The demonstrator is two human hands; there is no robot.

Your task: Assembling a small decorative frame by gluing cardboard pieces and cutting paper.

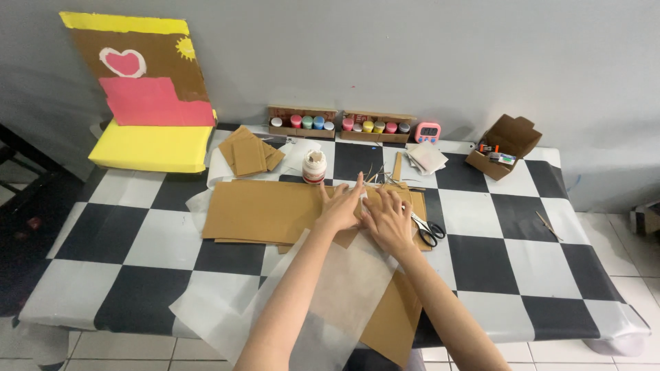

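My left hand (pixel 342 206) lies flat, fingers spread, on brown cardboard sheets (pixel 265 211) stacked at the middle of the checkered table (pixel 495 227). My right hand (pixel 390 218) presses down beside it on the same stack, fingers apart, next to black-handled scissors (pixel 428 231). A translucent white paper sheet (pixel 323 302) runs under my forearms toward the near edge, over another cardboard piece (pixel 392 323). A white glue jar (pixel 314 167) stands just beyond my left hand. Neither hand grips anything.
Two open boxes of paint pots (pixel 302 122) (pixel 375 126) and a pink timer (pixel 427 132) line the wall. A painted cardboard piece (pixel 148 96) stands at the back left, small cardboard pieces (pixel 249 152) and white papers (pixel 426 158) behind, an open brown box (pixel 503 145) at the back right.
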